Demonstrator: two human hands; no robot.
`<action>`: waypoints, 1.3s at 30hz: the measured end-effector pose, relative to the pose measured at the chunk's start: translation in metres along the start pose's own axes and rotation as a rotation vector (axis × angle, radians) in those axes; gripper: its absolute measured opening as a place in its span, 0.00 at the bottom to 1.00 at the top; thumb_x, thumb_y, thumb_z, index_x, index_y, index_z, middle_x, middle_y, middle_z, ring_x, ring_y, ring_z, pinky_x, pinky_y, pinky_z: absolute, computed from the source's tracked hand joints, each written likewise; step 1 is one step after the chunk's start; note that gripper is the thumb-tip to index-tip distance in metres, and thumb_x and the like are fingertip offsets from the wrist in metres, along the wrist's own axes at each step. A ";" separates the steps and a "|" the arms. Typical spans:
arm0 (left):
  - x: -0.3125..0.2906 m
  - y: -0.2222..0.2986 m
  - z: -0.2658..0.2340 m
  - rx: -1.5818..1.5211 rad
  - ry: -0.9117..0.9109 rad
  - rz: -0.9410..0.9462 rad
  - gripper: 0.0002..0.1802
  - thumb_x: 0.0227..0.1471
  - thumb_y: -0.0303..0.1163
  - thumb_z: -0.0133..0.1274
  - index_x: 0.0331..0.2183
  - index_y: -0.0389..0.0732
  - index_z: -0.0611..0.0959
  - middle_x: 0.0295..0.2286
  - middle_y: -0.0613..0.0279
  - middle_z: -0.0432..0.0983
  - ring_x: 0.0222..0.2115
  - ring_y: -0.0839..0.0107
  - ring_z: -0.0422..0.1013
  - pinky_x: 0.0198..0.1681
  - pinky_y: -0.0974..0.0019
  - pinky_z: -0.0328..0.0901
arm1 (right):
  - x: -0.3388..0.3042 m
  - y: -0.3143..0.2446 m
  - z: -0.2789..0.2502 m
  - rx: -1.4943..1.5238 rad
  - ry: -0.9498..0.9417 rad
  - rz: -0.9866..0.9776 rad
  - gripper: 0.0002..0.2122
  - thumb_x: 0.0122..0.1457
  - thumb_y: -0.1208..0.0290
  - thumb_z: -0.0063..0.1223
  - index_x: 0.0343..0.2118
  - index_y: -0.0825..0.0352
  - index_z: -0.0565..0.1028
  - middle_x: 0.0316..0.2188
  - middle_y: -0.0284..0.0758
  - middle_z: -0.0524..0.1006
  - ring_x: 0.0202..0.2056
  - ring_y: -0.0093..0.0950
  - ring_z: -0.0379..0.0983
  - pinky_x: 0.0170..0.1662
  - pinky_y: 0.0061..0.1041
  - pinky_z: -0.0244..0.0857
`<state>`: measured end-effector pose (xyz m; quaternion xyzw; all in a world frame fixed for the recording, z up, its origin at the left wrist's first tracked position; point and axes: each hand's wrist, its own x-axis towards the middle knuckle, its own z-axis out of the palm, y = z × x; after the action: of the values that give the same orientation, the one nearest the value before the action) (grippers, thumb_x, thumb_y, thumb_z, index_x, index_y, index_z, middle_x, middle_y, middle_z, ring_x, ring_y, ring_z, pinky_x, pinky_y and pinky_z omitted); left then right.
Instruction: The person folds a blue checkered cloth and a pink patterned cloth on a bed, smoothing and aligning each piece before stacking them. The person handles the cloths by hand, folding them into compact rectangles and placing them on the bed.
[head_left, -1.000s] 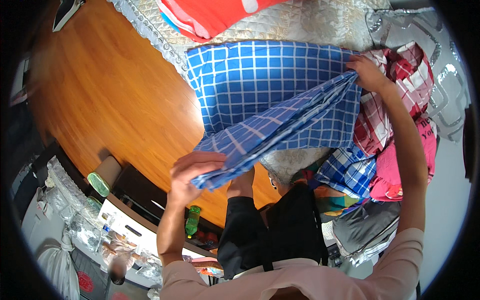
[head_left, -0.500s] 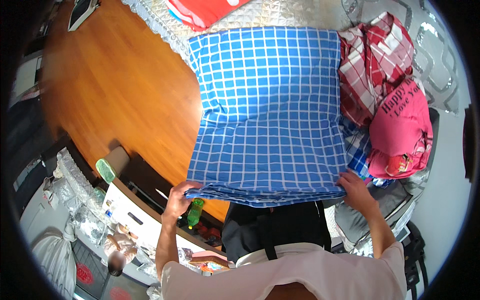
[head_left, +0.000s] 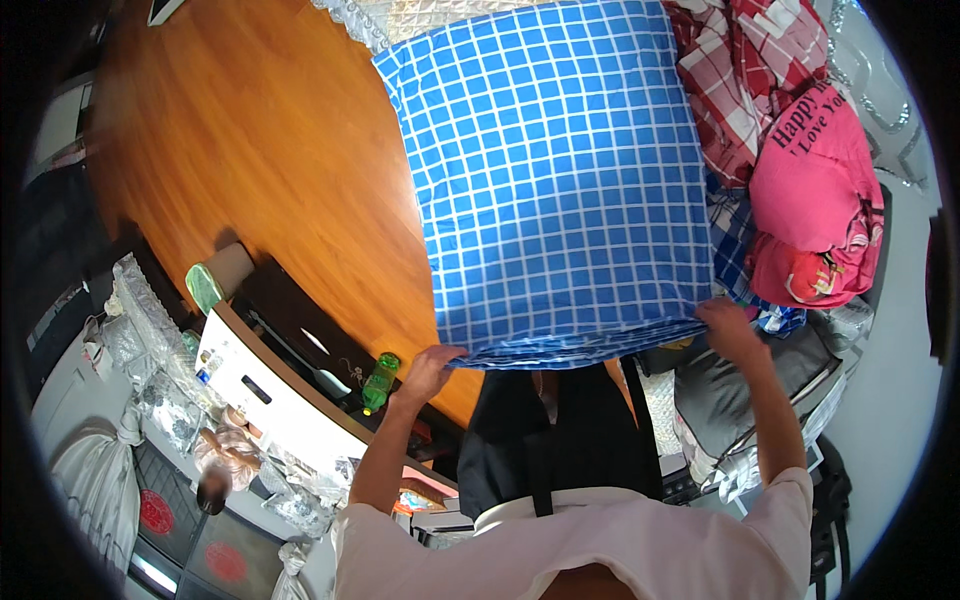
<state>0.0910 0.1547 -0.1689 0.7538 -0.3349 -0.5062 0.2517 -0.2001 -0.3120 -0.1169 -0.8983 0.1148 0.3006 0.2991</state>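
While the blue checked cloth (head_left: 565, 180) is spread over the bed cover (head_left: 435, 16), its near corners are pinched tightly by left hand (head_left: 427, 374) and right hand (head_left: 733, 332); straightening seems in progress, and even pulling is needed next.

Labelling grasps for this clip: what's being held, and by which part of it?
A blue-and-white checked cloth, held by its layered near edge: left hand at the left end, right hand at the right end.

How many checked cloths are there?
3: a large cloth in the left hand and right hand; a red cloth and darker blue cloth, both to its right. More may be hidden.
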 end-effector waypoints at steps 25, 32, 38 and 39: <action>0.275 -0.145 -0.042 -1.230 0.380 -0.223 0.30 0.51 0.35 0.56 0.50 0.32 0.65 0.45 0.56 0.68 0.44 0.68 0.67 0.49 0.66 0.62 | 0.203 0.087 -0.042 1.260 0.501 0.640 0.25 0.57 0.55 0.49 0.54 0.64 0.65 0.47 0.34 0.70 0.47 0.28 0.65 0.51 0.26 0.58; 0.254 -0.177 0.008 -1.061 -0.056 -0.237 0.32 0.47 0.32 0.59 0.52 0.37 0.66 0.48 0.61 0.68 0.50 0.67 0.62 0.56 0.63 0.53 | 0.141 0.092 -0.016 1.379 0.318 0.363 0.42 0.43 0.51 0.65 0.58 0.67 0.58 0.54 0.38 0.65 0.55 0.32 0.60 0.57 0.30 0.53; 0.228 -0.164 0.017 -0.904 0.082 -0.410 0.27 0.46 0.32 0.60 0.48 0.36 0.71 0.44 0.62 0.72 0.46 0.70 0.65 0.53 0.66 0.55 | 0.153 0.045 -0.032 0.540 -0.031 0.367 0.37 0.41 0.62 0.68 0.54 0.70 0.62 0.52 0.43 0.66 0.53 0.38 0.62 0.56 0.32 0.54; 0.217 -0.165 0.016 -0.916 0.096 -0.425 0.26 0.47 0.31 0.59 0.48 0.36 0.72 0.44 0.62 0.72 0.46 0.71 0.65 0.53 0.66 0.55 | 0.154 0.044 -0.026 0.487 0.018 0.328 0.33 0.42 0.65 0.67 0.52 0.69 0.65 0.52 0.43 0.66 0.54 0.39 0.61 0.57 0.33 0.53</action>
<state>0.1743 0.0961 -0.4224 0.6402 0.0943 -0.6058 0.4629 -0.0826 -0.3671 -0.2146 -0.7721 0.3299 0.3008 0.4522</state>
